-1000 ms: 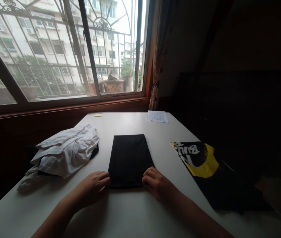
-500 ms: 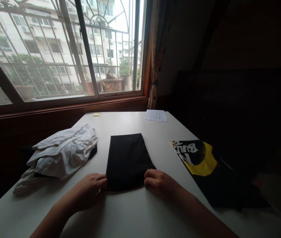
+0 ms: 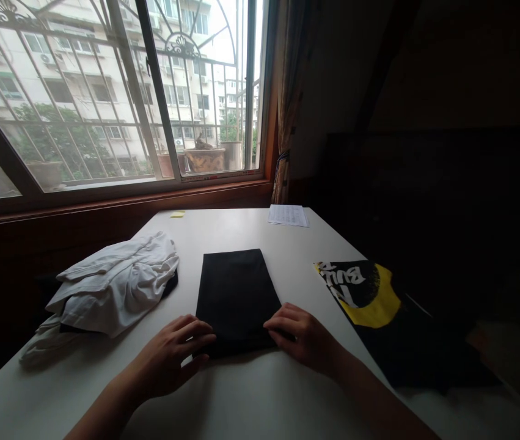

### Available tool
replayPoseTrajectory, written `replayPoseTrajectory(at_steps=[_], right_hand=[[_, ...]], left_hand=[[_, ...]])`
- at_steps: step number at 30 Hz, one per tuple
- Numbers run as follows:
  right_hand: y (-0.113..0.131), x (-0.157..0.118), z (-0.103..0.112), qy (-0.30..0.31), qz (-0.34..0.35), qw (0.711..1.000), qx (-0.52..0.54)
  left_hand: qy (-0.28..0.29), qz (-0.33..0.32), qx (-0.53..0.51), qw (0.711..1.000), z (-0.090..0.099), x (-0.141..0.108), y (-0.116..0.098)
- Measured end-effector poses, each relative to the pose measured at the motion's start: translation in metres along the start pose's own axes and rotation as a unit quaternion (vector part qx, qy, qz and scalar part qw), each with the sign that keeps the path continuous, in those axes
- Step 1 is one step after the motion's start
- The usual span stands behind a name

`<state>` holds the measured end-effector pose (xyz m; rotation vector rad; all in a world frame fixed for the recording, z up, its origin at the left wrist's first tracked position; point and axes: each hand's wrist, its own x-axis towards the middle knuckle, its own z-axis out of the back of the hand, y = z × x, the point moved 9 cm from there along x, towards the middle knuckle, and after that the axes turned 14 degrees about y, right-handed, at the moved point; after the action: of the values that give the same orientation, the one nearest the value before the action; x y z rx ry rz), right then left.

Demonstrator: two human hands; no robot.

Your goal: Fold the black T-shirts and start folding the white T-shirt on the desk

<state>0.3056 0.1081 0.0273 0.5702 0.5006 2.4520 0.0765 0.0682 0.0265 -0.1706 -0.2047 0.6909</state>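
A folded black garment (image 3: 236,293) lies flat on the white table (image 3: 236,397), a neat rectangle narrowing away from me; its exact kind cannot be made out. At its near left corner is my left hand (image 3: 172,351), fingers curled over the top and thumb at the near edge, closed on the cloth. My right hand (image 3: 303,336) pinches the near right corner, with its fingertips resting on the fabric. Part of both near corners is hidden by the fingers.
On the left a crumpled white garment (image 3: 117,281) is heaped over something dark. A black garment with a yellow print (image 3: 379,308) lies along the right edge. Papers (image 3: 288,215) and a yellow note (image 3: 178,214) sit at the far end, below a barred window (image 3: 104,98).
Both hands have shifted inward over the near edge of the black garment. The left fingers now reach farther onto the cloth, and the near edge looks turned or straightened.
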Motion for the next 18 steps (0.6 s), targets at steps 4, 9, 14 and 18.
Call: replayPoseTrajectory(at_steps=[4, 9, 14, 18], right_hand=[[-0.013, 0.003, -0.005, 0.024, -0.027, 0.998, -0.043], [-0.022, 0.003, -0.015, 0.071, -0.055, 0.995, -0.045], [-0.021, 0.002, -0.016, 0.08, -0.057, 0.994, -0.037], [-0.019, -0.001, -0.021, 0.1, -0.058, 0.992, -0.041]], left_hand=[[0.043, 0.019, -0.008, 0.999, -0.009, 0.002, 0.006], [0.048, 0.024, -0.024, 0.998, -0.01, 0.002, 0.008], [0.033, 0.012, -0.051, 0.998, -0.008, 0.003, 0.005], [0.039, -0.005, -0.054, 0.998, -0.011, 0.001, -0.002]])
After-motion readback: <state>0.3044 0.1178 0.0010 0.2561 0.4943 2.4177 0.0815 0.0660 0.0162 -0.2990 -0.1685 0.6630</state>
